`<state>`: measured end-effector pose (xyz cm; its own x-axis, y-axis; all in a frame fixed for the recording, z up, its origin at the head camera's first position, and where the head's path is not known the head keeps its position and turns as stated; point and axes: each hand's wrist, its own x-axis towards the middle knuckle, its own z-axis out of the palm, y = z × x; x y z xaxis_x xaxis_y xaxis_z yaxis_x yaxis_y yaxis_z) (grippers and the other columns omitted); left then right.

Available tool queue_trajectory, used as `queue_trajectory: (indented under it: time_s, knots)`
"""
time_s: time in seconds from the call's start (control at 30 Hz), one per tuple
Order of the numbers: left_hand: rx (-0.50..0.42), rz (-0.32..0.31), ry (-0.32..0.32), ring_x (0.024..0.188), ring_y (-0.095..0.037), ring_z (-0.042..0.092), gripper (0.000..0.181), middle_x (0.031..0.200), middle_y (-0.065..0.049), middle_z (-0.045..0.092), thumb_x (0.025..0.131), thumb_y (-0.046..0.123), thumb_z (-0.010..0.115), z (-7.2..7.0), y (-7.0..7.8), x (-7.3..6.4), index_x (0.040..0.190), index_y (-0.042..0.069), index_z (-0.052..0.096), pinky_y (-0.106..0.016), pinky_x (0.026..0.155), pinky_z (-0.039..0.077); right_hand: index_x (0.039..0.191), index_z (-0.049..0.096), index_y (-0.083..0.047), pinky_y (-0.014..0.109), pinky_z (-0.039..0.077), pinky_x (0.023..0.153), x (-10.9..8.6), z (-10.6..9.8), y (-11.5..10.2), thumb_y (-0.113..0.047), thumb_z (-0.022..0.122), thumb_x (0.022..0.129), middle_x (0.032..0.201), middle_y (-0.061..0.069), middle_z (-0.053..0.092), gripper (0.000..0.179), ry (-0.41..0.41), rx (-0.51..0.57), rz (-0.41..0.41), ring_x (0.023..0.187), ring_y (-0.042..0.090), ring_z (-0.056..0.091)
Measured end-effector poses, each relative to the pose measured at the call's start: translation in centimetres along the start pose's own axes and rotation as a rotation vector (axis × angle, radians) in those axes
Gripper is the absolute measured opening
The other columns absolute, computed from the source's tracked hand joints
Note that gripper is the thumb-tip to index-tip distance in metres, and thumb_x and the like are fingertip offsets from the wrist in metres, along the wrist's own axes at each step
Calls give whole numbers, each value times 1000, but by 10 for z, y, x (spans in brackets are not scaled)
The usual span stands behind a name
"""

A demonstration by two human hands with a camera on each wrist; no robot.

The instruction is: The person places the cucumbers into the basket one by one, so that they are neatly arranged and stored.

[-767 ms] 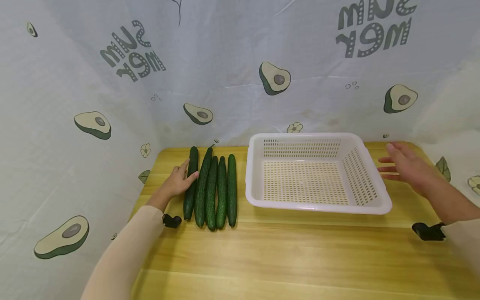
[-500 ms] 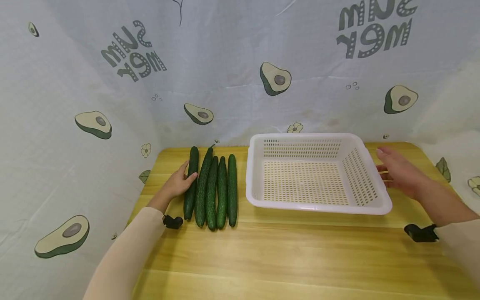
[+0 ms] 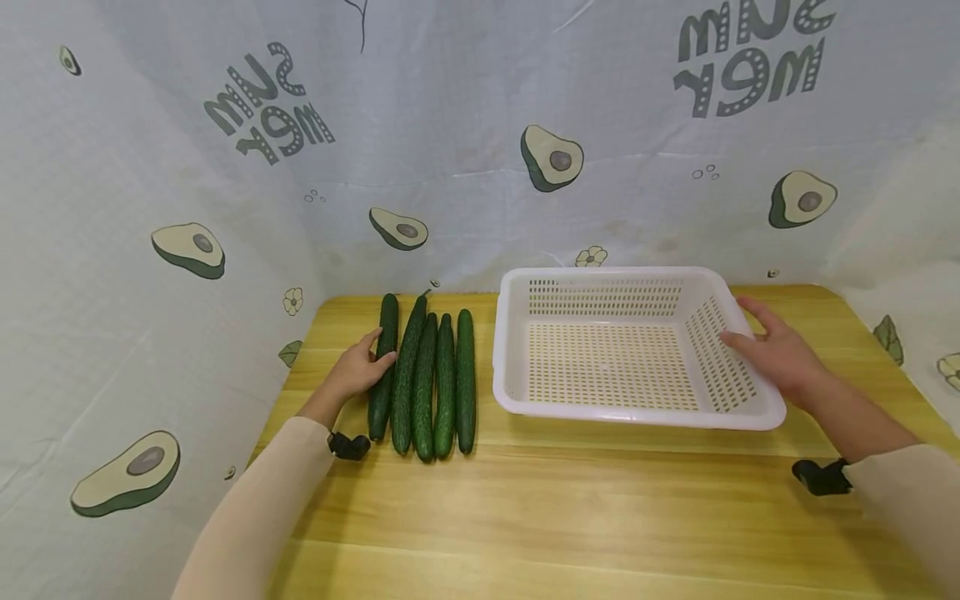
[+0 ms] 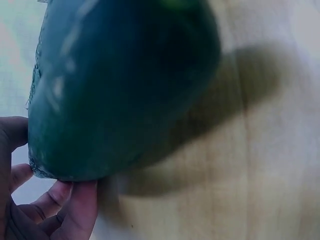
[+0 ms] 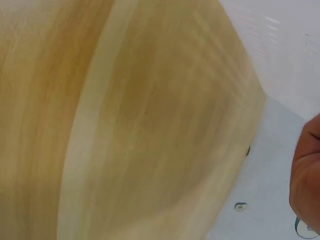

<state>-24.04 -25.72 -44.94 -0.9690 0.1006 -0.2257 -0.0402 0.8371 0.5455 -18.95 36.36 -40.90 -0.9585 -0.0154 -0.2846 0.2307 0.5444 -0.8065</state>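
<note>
Several dark green cucumbers lie side by side at the left of the wooden table. My left hand (image 3: 355,372) holds the leftmost cucumber (image 3: 382,396), thumb on its right side and fingers on its left. Seen close in the left wrist view, that cucumber (image 4: 120,85) fills the upper left, with fingers (image 4: 82,205) against its underside. At the right, my right hand (image 3: 783,358) grips the right rim of a white plastic basket (image 3: 637,415), thumb over the inner wall. The fingers outside that wall are mostly hidden. In the right wrist view only part of the right hand (image 5: 306,175) shows.
The other cucumbers (image 3: 423,387) lie between the held one and the basket, which holds nothing. A pale cloth (image 3: 465,125) printed with avocados hangs behind and left of the table (image 3: 540,508). Bare wood lies in front of the basket.
My right hand has moved left from beside the basket and taken hold of its right rim. The left hand has stayed at the leftmost cucumber, nearly still.
</note>
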Motion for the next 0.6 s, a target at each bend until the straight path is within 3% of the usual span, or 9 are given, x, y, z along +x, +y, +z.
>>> queue_trajectory:
  time_s: [0.2,0.37,0.5,0.6]
  knots:
    - [4,-3,-2,56,-16,43,76,84,-8,59,105,43,53,-2,2,0,165,13,18,-32,57,39,164,-10,-17,43,63,70,-1,5,2,-47,47,107,145,42,38,87,55,-14,-5,84,14,72]
    - [12,-7,-9,54,-15,44,76,80,-6,60,104,40,54,-3,4,1,165,11,18,-32,56,40,164,-12,-17,39,63,69,-2,5,2,-44,44,109,146,42,37,83,45,-15,-15,84,12,72]
    - [16,-4,-21,56,-17,53,76,102,-17,67,105,37,54,-4,5,2,165,9,17,-34,60,45,164,-14,-18,40,63,69,-2,6,2,-41,42,110,146,43,37,81,43,-26,-24,87,16,72]
    - [7,-3,-38,54,-18,57,76,120,-26,65,105,36,53,-5,5,2,165,8,15,-36,62,50,163,-15,-18,41,63,69,-1,6,2,-39,41,110,146,43,37,80,35,-25,-34,88,20,73]
